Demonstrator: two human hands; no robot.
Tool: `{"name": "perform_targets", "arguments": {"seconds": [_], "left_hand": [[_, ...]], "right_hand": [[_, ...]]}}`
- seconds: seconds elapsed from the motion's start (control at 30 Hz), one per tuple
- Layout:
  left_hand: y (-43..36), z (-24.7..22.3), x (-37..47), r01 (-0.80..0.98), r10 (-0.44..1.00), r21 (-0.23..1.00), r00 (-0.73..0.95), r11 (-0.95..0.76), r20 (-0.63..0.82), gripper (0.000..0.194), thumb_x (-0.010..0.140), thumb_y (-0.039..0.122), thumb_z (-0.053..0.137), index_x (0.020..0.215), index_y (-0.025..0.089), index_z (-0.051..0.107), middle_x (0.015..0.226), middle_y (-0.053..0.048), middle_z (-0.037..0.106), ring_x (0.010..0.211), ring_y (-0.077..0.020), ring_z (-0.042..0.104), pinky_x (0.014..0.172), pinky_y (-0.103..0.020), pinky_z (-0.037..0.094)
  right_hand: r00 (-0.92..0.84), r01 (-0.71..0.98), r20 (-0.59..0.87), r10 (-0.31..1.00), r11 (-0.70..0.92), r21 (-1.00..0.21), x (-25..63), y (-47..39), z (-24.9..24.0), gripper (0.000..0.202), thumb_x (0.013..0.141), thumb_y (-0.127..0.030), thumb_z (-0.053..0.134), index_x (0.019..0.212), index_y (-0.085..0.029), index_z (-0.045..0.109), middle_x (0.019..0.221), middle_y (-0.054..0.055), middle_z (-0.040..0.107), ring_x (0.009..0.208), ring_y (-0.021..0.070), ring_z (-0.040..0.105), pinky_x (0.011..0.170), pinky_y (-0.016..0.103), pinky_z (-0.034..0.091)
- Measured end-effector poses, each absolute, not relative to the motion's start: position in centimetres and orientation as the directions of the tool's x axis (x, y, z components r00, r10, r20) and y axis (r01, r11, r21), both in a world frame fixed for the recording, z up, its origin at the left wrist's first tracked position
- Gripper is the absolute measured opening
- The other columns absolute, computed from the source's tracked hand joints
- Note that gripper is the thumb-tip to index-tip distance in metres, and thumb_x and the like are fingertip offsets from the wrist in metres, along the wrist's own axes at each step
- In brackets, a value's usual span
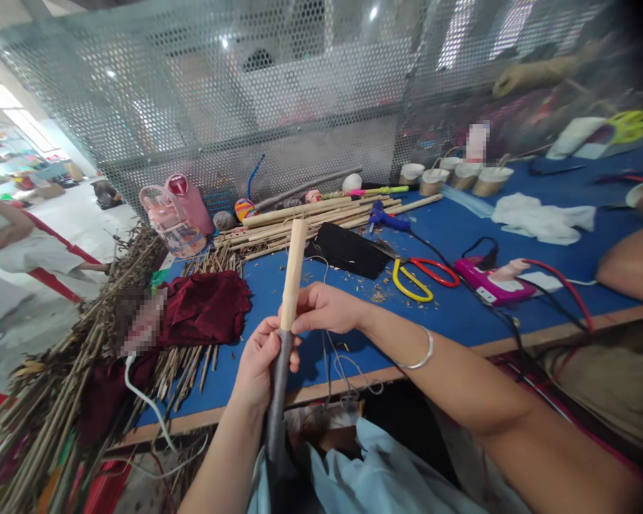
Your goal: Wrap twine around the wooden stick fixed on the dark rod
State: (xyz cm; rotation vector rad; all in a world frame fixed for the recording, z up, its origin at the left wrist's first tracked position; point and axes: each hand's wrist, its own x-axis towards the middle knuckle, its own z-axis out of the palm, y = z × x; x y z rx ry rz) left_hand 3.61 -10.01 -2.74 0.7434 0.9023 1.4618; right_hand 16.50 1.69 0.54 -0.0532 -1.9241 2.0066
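A pale wooden stick (294, 264) stands nearly upright between my hands, its lower length covered by grey yarn wrapping (279, 392). My left hand (262, 350) is closed round the wrapped part, just below the bare wood. Higher up, my right hand (326, 308) pinches at the edge where wrapping meets wood; thumb and forefinger press against the stick. Loose grey yarn (348, 368) trails below the right hand over the table edge. Whether the right fingers also hold the yarn is hidden.
On the blue table (278, 285) lie scissors (412, 280), a blue glue gun (386, 216), a pink power strip (496, 282), black cloth (348, 250) and wooden sticks (321, 218). Dark red cloth (206, 307) covers dry stems (101, 314) at left. Another person's arm (635, 260) rests at right.
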Motion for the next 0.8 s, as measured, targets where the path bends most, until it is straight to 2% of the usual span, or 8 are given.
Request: {"name": "perform_targets", "arguments": {"seconds": [0.07, 0.17, 0.27, 0.4, 0.5, 0.63, 0.73, 0.8], "left_hand": [[-10.4, -2.8, 4.1, -0.347, 0.966, 0.932, -0.260, -0.100, 0.007, 0.039, 0.070, 0.042, 0.067, 0.098, 0.020, 0.051, 0.074, -0.001, 0.062, 0.051, -0.0111, 0.060, 0.047, -0.022, 0.050], [-11.4, -2.9, 5.1, 0.029, 0.834, 0.974, -0.512, -0.225, 0.208, 0.045, 0.067, 0.028, 0.072, 0.106, 0.022, 0.049, 0.093, -0.003, 0.062, 0.068, -0.0131, 0.063, 0.060, -0.024, 0.052], [-12.0, -3.1, 5.6, 0.213, 0.787, 0.951, -0.536, -0.223, 0.304, 0.038, 0.067, 0.025, 0.071, 0.100, 0.020, 0.053, 0.086, -0.003, 0.062, 0.066, -0.0133, 0.062, 0.059, -0.023, 0.051], [-11.8, -2.8, 5.0, 0.085, 0.861, 0.970, -0.449, -0.226, 0.240, 0.030, 0.073, 0.024, 0.067, 0.097, 0.021, 0.050, 0.079, 0.000, 0.062, 0.053, -0.0109, 0.060, 0.047, -0.021, 0.048], [-11.2, -2.3, 4.2, -0.184, 0.952, 0.963, -0.270, -0.196, 0.142, 0.028, 0.074, 0.026, 0.065, 0.094, 0.022, 0.045, 0.080, 0.000, 0.065, 0.047, -0.0110, 0.059, 0.040, -0.021, 0.047], [-10.5, -2.2, 3.4, -0.459, 0.992, 0.880, -0.019, -0.118, 0.123, 0.029, 0.075, 0.031, 0.063, 0.093, 0.023, 0.042, 0.076, -0.002, 0.068, 0.039, -0.0108, 0.057, 0.033, -0.018, 0.042], [-10.4, -2.4, 3.2, -0.512, 0.994, 0.855, 0.010, -0.087, 0.107, 0.029, 0.075, 0.033, 0.063, 0.093, 0.024, 0.041, 0.074, -0.002, 0.067, 0.036, -0.0098, 0.055, 0.032, -0.016, 0.040], [-10.6, -2.5, 3.2, -0.448, 0.996, 0.890, -0.031, -0.090, 0.085, 0.028, 0.077, 0.034, 0.061, 0.095, 0.023, 0.042, 0.076, -0.002, 0.067, 0.040, -0.0110, 0.058, 0.035, -0.018, 0.044]], "right_hand": [[-0.935, -0.229, 0.218, 0.279, -0.009, -0.973, 16.3, 1.6, 0.6, 0.025, 0.072, -0.029, 0.067, 0.087, -0.009, 0.062, 0.078, 0.003, 0.062, 0.069, 0.0099, 0.055, 0.068, 0.024, 0.044], [-0.928, -0.228, 0.222, 0.301, 0.016, -0.974, 16.1, 1.6, 0.5, 0.025, 0.072, -0.028, 0.068, 0.088, -0.009, 0.063, 0.082, 0.004, 0.064, 0.076, 0.0115, 0.057, 0.076, 0.026, 0.044], [-0.924, -0.213, 0.206, 0.322, 0.015, -0.977, 16.0, 1.7, 0.3, 0.026, 0.070, -0.029, 0.069, 0.086, -0.009, 0.063, 0.082, 0.004, 0.064, 0.074, 0.0113, 0.057, 0.073, 0.025, 0.044], [-0.933, -0.198, 0.188, 0.306, -0.002, -0.980, 16.3, 1.8, 0.1, 0.029, 0.069, -0.030, 0.070, 0.089, -0.009, 0.063, 0.082, 0.004, 0.064, 0.071, 0.0105, 0.057, 0.070, 0.024, 0.044], [-0.938, -0.226, 0.204, 0.279, -0.047, -0.973, 16.4, 1.7, 0.3, 0.031, 0.072, -0.029, 0.068, 0.094, -0.009, 0.062, 0.081, 0.005, 0.064, 0.067, 0.0094, 0.056, 0.066, 0.024, 0.045], [-0.925, -0.280, 0.241, 0.294, -0.099, -0.955, 16.4, 1.2, 0.5, 0.029, 0.072, -0.029, 0.069, 0.090, -0.008, 0.060, 0.078, 0.005, 0.063, 0.066, 0.0095, 0.056, 0.064, 0.023, 0.046], [-0.919, -0.280, 0.243, 0.311, -0.082, -0.956, 16.3, 1.0, 0.5, 0.028, 0.072, -0.030, 0.068, 0.088, -0.009, 0.059, 0.077, 0.005, 0.063, 0.068, 0.0102, 0.057, 0.066, 0.024, 0.046], [-0.914, -0.262, 0.233, 0.333, -0.044, -0.964, 16.2, 1.1, 0.4, 0.028, 0.073, -0.031, 0.067, 0.088, -0.009, 0.058, 0.078, 0.005, 0.062, 0.067, 0.0099, 0.056, 0.066, 0.024, 0.046]]}}
